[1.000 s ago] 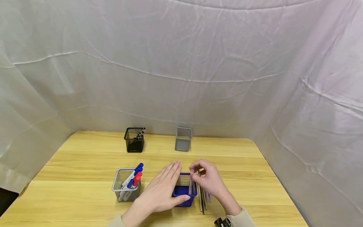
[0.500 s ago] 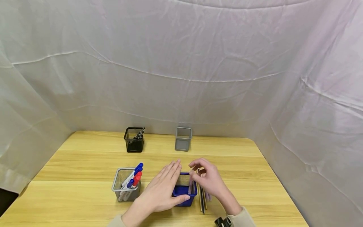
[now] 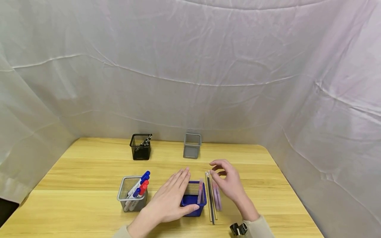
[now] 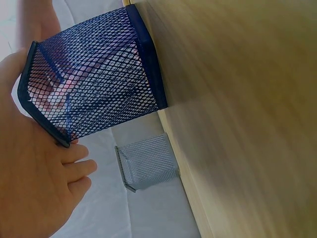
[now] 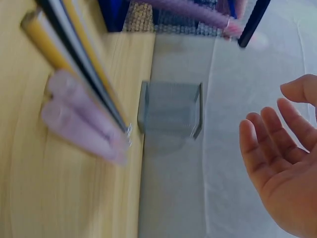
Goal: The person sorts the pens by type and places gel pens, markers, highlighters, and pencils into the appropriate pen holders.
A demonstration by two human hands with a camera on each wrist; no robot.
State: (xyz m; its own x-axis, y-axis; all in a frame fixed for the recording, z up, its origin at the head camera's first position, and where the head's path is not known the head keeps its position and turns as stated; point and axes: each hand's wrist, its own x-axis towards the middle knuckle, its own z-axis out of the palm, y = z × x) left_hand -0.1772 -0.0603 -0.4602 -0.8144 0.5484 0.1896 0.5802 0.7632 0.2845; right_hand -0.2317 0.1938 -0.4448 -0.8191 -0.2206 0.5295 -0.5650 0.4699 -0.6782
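Observation:
My left hand (image 3: 172, 198) lies with straight fingers against the rim of a blue mesh pen holder (image 3: 194, 212), thumb across its near side. In the left wrist view the holder's mesh wall (image 4: 99, 74) stands beside that hand. One pale purple pen (image 3: 200, 191) leans upright inside the holder at its right wall. My right hand (image 3: 227, 180) hovers over the table to the right, fingers loosely bent and holding nothing. Below and beside it lie several pencils (image 3: 211, 201) and two pale purple pens (image 3: 217, 198). The right wrist view shows the right hand (image 5: 282, 153) apart from them.
A silver mesh holder (image 3: 122, 195) with several blue and red markers (image 3: 143, 188) stands left of my left hand. At the back are a black mesh holder (image 3: 141, 154) with black pens (image 3: 146, 140) and a grey holder (image 3: 191, 152). Grey cloth (image 3: 190, 72) hangs behind the table.
My right hand has let go of the purple pen, which now stands in the blue holder, and has moved right and slightly away. My left hand has stayed still.

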